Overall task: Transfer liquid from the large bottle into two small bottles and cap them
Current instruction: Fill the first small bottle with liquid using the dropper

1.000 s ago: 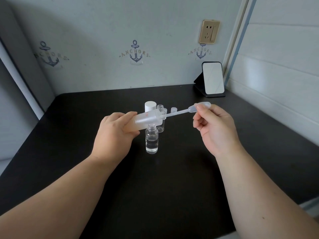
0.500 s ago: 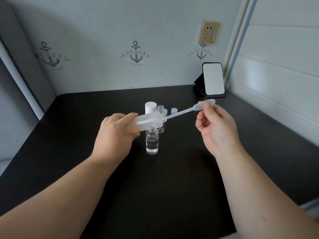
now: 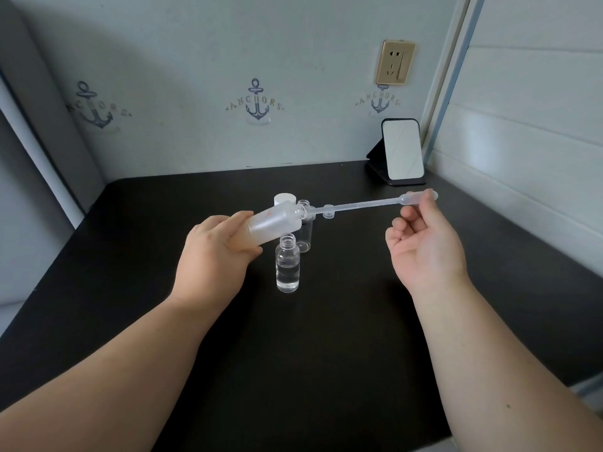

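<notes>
My left hand (image 3: 213, 256) grips the large frosted bottle (image 3: 272, 225), tilted nearly flat with its open mouth pointing right. My right hand (image 3: 424, 243) pinches the bulb of a clear plastic pipette (image 3: 368, 204); its tip sits just at the bottle's mouth. Below the large bottle stands a small clear bottle (image 3: 287, 264), uncapped and partly filled with liquid. A second small bottle (image 3: 305, 230) stands behind it, looking empty. A white cap (image 3: 284, 199) and two small clear caps (image 3: 329, 211) lie on the black table (image 3: 326, 337) behind the bottles.
A small mirror on a black stand (image 3: 402, 153) leans at the back right corner. Walls close the table at the back and right. A wall socket (image 3: 394, 62) is mounted above the mirror.
My right hand has drawn the pipette out to the right, so most of its stem has left the large bottle. My left hand and the bottle have stayed in place.
</notes>
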Demonstrator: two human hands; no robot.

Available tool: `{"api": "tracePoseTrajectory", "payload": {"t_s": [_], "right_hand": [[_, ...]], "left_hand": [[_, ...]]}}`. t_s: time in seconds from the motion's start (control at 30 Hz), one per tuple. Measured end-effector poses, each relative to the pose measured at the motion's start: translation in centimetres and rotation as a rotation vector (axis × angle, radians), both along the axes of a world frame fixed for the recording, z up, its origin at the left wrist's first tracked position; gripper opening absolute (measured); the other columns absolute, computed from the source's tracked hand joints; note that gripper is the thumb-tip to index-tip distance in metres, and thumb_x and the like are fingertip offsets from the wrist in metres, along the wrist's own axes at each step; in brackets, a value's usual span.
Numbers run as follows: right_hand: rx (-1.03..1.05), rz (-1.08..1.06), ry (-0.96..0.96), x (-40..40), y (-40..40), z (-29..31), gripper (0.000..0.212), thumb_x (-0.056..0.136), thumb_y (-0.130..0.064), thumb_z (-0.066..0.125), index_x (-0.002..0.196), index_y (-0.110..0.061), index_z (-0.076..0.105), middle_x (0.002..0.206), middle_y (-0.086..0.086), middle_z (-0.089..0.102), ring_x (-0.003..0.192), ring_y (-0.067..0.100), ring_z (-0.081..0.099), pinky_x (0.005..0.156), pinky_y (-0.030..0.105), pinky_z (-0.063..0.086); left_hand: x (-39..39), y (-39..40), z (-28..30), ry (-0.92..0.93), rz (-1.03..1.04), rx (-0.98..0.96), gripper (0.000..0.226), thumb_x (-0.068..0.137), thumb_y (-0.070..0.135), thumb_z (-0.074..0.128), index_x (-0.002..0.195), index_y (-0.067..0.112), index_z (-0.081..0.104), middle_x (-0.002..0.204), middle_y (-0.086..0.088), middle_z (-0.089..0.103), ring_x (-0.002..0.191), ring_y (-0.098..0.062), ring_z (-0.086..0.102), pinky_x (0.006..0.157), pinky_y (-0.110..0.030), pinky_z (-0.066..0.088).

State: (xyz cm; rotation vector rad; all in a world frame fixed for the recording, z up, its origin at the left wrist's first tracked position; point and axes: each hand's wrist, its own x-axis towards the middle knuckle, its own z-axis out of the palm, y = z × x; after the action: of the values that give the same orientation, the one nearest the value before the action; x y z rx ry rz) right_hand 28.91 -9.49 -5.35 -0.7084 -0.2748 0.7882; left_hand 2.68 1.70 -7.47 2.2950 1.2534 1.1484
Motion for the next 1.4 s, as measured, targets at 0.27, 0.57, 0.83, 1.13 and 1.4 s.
{"api": "tracePoseTrajectory", "payload": {"t_s": [0.27, 0.57, 0.83, 1.13, 1.4], "right_hand": [[0.054, -0.027, 0.107, 0.4, -0.1, 0.0, 0.029, 0.098, -0.028, 0.068, 0.078, -0.009, 0.076, 0.068, -0.001, 0.06, 0.054, 0.012, 0.052, 0.053, 0.02, 0.043], [0.049, 0.013, 0.086, 0.2, 0.1, -0.1, 0.027, 0.097, -0.024, 0.069, 0.075, -0.01, 0.077, 0.069, 0.001, 0.06, 0.054, 0.012, 0.048, 0.052, 0.021, 0.04], [0.021, 0.02, 0.017, 0.3, 0.3, -0.2, 0.029, 0.096, -0.027, 0.069, 0.073, -0.013, 0.078, 0.072, -0.001, 0.064, 0.056, 0.009, 0.05, 0.055, 0.019, 0.045], [0.018, 0.035, -0.034, 0.2, 0.2, -0.3, 0.028, 0.096, -0.026, 0.067, 0.072, -0.013, 0.074, 0.077, -0.002, 0.067, 0.057, 0.009, 0.049, 0.054, 0.019, 0.043], [0.019, 0.049, -0.055, 0.1, 0.1, -0.2, 0.029, 0.097, -0.025, 0.065, 0.072, -0.013, 0.074, 0.076, -0.002, 0.067, 0.055, 0.009, 0.05, 0.053, 0.02, 0.042]], "left_hand": [[0.0, -0.4, 0.5, -0.109, -0.024, -0.078, 0.036, 0.084, 0.03, 0.073, 0.113, 0.046, 0.06, 0.095, 0.026, 0.057, 0.097, 0.014, 0.048, 0.071, -0.014, 0.035], [0.2, -0.3, 0.4, -0.182, -0.033, -0.192, 0.031, 0.086, 0.036, 0.074, 0.103, 0.051, 0.052, 0.09, 0.023, 0.063, 0.086, 0.001, 0.062, 0.068, -0.025, 0.049], [0.4, -0.1, 0.3, -0.19, -0.004, -0.257, 0.044, 0.086, 0.043, 0.074, 0.121, 0.044, 0.047, 0.092, 0.033, 0.053, 0.08, 0.02, 0.055, 0.061, -0.008, 0.036], [0.2, -0.1, 0.3, -0.201, -0.049, -0.312, 0.061, 0.084, 0.05, 0.073, 0.137, 0.032, 0.049, 0.097, 0.034, 0.052, 0.088, 0.012, 0.053, 0.068, -0.011, 0.038], [-1.2, -2.3, 1.8, -0.436, 0.035, -0.032, 0.032, 0.088, 0.014, 0.064, 0.111, 0.035, 0.059, 0.096, 0.019, 0.058, 0.083, -0.005, 0.057, 0.068, -0.023, 0.046]]}}
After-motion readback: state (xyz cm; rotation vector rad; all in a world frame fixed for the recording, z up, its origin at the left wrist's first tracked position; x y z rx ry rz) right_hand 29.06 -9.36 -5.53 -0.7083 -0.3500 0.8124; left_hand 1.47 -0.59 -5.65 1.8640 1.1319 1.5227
